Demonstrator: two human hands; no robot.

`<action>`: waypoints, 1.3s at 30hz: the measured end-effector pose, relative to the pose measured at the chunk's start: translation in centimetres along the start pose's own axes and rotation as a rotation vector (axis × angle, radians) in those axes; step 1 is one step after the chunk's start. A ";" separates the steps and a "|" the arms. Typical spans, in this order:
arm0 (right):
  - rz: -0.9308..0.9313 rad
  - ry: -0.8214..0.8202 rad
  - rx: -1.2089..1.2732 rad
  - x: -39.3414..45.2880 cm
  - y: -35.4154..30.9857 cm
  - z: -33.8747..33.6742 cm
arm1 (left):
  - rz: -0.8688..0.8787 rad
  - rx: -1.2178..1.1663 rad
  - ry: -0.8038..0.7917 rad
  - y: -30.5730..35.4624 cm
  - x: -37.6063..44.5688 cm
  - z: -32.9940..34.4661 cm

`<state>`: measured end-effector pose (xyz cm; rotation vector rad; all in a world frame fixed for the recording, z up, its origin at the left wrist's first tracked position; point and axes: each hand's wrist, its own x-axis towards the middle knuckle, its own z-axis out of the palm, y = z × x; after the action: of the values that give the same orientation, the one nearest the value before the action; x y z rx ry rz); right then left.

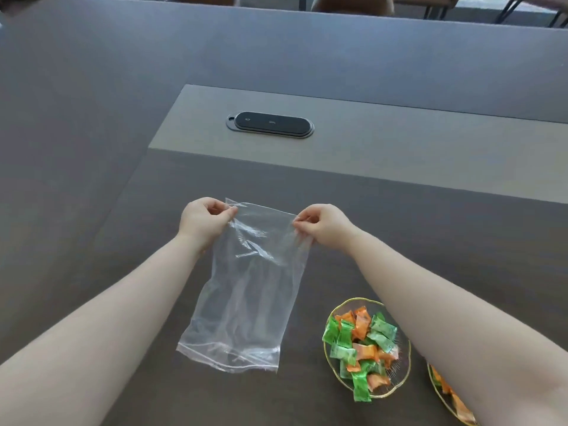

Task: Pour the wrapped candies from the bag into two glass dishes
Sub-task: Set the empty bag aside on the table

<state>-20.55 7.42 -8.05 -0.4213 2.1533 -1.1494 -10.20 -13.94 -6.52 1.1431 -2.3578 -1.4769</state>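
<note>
A clear plastic zip bag (246, 296) hangs upside down over the dark table, its zip mouth at the bottom near me, and no candy shows inside it. My left hand (204, 221) pinches its far left corner and my right hand (322, 226) pinches its far right corner. To the right of the bag stands a gold-rimmed glass dish (338, 310) heaped with green and orange wrapped candies (361, 345). A second glass dish (442, 395) holding orange candies peeks out under my right forearm, mostly hidden.
A lighter grey panel (399, 149) runs across the table beyond my hands, with a black oval socket cover (270, 124) set in it. Chair legs (507, 9) show past the table's far edge.
</note>
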 end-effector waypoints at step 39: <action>0.280 0.425 -0.229 -18.9 21.2 -15.2 | 0.089 0.527 -0.568 0.3 -12.5 15.6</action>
<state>-16.47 39.09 -11.98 0.0399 2.6230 -0.8953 -9.01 5.55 -10.93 0.7347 -3.2786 -1.3129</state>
